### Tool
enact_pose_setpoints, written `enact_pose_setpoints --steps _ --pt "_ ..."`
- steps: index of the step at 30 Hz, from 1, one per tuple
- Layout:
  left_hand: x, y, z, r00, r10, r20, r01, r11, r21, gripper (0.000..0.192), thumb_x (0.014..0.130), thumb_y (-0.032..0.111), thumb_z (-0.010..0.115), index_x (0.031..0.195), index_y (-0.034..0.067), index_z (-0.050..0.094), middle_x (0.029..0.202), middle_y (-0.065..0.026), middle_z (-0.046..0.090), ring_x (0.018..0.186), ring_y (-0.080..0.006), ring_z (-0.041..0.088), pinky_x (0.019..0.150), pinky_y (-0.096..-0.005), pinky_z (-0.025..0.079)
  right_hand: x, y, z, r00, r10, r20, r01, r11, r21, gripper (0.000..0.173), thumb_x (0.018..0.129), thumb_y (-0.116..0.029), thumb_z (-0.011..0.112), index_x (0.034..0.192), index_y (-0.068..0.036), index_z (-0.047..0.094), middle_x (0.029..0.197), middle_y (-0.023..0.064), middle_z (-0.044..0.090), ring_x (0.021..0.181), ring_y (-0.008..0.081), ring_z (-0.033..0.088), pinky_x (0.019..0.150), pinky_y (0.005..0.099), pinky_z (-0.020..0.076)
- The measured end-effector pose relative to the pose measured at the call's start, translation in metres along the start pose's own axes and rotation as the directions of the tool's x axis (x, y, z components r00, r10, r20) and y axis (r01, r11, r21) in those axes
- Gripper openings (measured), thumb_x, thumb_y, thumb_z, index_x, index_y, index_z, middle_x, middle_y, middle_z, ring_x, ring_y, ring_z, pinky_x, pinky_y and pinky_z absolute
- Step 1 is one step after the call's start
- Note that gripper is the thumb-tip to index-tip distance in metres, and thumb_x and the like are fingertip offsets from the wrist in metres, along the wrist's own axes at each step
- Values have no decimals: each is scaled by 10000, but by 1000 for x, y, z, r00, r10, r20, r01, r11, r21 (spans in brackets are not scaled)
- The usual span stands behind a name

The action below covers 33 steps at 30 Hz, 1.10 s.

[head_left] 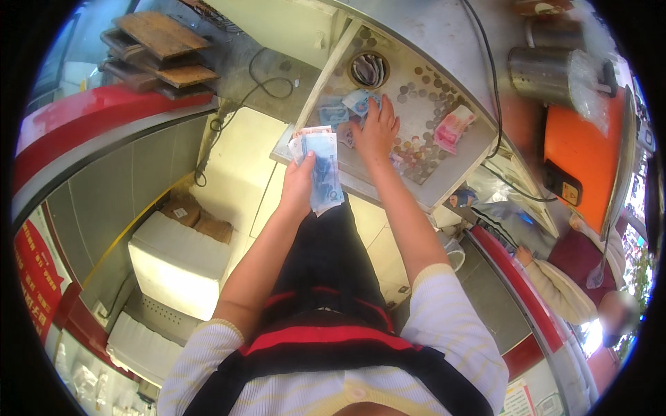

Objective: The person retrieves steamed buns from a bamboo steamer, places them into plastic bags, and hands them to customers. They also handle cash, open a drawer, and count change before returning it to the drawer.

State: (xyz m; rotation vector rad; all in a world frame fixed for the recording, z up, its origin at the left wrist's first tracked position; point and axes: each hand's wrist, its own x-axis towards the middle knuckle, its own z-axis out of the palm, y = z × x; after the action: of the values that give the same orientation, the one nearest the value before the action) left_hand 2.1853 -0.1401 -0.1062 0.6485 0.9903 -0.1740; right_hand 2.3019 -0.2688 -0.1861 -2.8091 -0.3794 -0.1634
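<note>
My left hand (297,188) grips a small stack of banknotes (325,169), its thumb across the blue note on top. An orange-red note edge shows behind the blue one. My right hand (375,136) reaches into an open cash drawer (343,174), fingers spread over loose paper money. Its fingertips are at a blue banknote (356,100), and a purplish note (345,137) lies by its thumb. Another blue note (333,115) is left of these. Many coins (436,96) lie scattered over the drawer bottom, and a pink-red banknote (453,130) rests at the right.
A round container (368,70) of folded notes sits in the drawer. Black cable (491,78) crosses the right counter, near a metal canister (541,75) and an orange case (585,156). Wooden boards (161,34) are stacked upper left. Another person (577,268) is beyond the right counter.
</note>
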Motion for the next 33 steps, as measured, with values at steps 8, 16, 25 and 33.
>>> enact_pose_setpoints --steps 8,16,25,33 --pt "8 -5 20 983 173 -58 -170 984 45 245 930 194 418 1096 28 488 950 -112 607 801 -198 607 716 -333 500 -9 5 -88 701 318 638 -692 87 717 156 861 -177 570 880 -23 590 760 30 607 655 97 550 618 230 437" --pt "0 -2 20 989 -62 131 96 957 -275 278 907 199 463 1135 44 502 1008 -83 601 882 -181 596 756 -320 489 -51 -49 -88 754 267 601 -633 539 555 255 839 -253 594 799 -2 568 612 80 585 553 116 520 516 299 417" --pt "3 26 -13 978 179 -110 -189 978 -93 260 883 98 470 1110 -24 499 963 -156 613 852 -259 621 746 -371 510 -9 -34 -17 857 198 475 -422 800 427 397 767 -368 631 788 25 576 661 178 579 656 346 574 600 416 430" --pt "0 29 -26 974 189 -122 -197 979 -59 254 888 119 473 1105 -10 506 964 -161 615 850 -253 620 734 -368 511 1 -28 17 775 200 600 -520 740 425 313 779 -291 630 809 16 572 718 103 581 652 260 572 637 338 460"
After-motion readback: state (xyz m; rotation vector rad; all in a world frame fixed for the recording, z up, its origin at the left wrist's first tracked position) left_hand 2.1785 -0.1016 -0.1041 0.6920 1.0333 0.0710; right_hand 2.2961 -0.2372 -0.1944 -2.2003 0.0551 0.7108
